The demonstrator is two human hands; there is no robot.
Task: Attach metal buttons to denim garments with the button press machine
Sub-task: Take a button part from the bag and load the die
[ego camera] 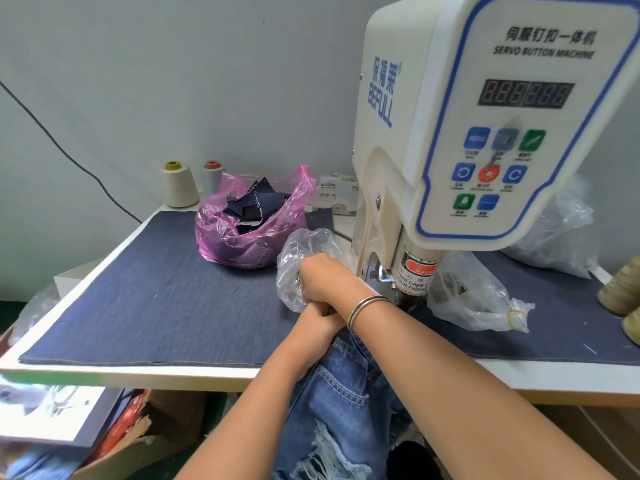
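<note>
The right hand (pixel 320 278) reaches, fingers hidden, into the crinkled clear plastic bag (pixel 304 251) near the tabletop's middle, seemingly fetching a button, while the left hand (pixel 317 325) pinches the ripped blue denim jeans (pixel 332 386) at the front edge; next, seat it under the cream button press machine (pixel 485 133).

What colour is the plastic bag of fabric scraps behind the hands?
The plastic bag is translucent pink, holding dark navy fabric pieces; the head view shows it clearly.

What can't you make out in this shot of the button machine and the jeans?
Head view only:
- Right hand's fingertips: inside the crinkled clear plastic bag.
- Left hand: tucked under the right wrist, grip unclear.
- Blue ripped denim jeans: waistband hidden by both arms.
- White servo button machine: display unreadable.
</note>
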